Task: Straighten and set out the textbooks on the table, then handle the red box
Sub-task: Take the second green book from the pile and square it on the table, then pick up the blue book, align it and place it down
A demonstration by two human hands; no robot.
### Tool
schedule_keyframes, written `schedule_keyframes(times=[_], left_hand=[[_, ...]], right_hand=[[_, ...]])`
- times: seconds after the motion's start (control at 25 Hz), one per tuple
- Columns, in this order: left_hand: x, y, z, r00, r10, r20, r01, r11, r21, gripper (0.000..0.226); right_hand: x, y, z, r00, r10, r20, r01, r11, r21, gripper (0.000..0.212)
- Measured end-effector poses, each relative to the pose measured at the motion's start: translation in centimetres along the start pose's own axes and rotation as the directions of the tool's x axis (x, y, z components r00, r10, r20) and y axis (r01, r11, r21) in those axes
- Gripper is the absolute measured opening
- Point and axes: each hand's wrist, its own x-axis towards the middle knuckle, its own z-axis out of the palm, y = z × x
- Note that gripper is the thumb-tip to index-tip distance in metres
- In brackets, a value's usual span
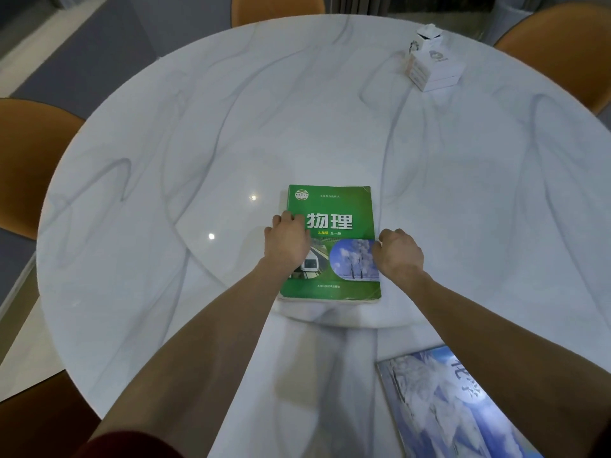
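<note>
Green and lying flat with its cover up, a physics textbook (330, 242) is sitting near the middle of the round marble-patterned table (165, 160), squared toward the person. The left hand (287, 241) is pressing palm-down on the book's left part, fingers curled loosely over the spine edge and covering part of the cover picture. The right hand (398, 254) is resting at the book's right edge, fingers bent and knuckles up; whether its fingertips are gripping the pages or only touching them cannot be told. Both bare forearms are stretching across the near part of the table, and a dark red sleeve (132, 444) is showing at the bottom left.

A second textbook with a blue-and-white snowy cover (449, 404) is lying at the near right, angled and running out of view, well apart from the green one. Far across the table, toward the right, small white boxes (433, 62) are stacked together, well clear of the hands. Orange chairs (29, 163) are standing around the table's rim. No red box can be made out.
</note>
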Motion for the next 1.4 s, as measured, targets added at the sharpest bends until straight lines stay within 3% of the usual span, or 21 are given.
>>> schedule_keyframes(times=[0.16, 0.36, 0.72, 1.08, 1.28, 1.4], left_hand=[[-1.6, 2.6, 0.1, 0.983, 0.182, 0.035, -0.183, 0.982, 0.037, 0.033], [-4.0, 6.9, 0.7, 0.936, 0.343, 0.080, -0.347, 0.936, 0.049, 0.032], [-8.3, 14.0, 4.9, 0.797, 0.567, 0.208, -0.599, 0.785, 0.155, 0.035], [-12.1, 17.4, 9.5, 0.636, 0.701, 0.323, -0.769, 0.614, 0.180, 0.031], [-13.2, 17.7, 12.1, 0.616, 0.685, 0.389, -0.773, 0.622, 0.128, 0.032], [-13.7, 17.8, 13.1, 0.643, 0.651, 0.403, -0.734, 0.674, 0.084, 0.038]], right_hand=[[-2.2, 1.4, -0.7, 0.996, -0.093, -0.013, 0.090, 0.984, -0.154, 0.030], [-5.8, 5.0, -0.9, 0.995, -0.086, -0.049, 0.075, 0.976, -0.204, 0.027], [-13.0, 13.5, 0.1, 0.986, 0.117, -0.123, -0.137, 0.975, -0.175, 0.028], [-20.1, 19.4, 3.1, 0.914, 0.403, -0.050, -0.406, 0.906, -0.120, 0.031], [-23.7, 20.2, 5.3, 0.807, 0.590, -0.020, -0.576, 0.793, 0.197, 0.030], [-25.0, 19.8, 6.4, 0.655, 0.755, 0.022, -0.682, 0.579, 0.446, 0.031]])
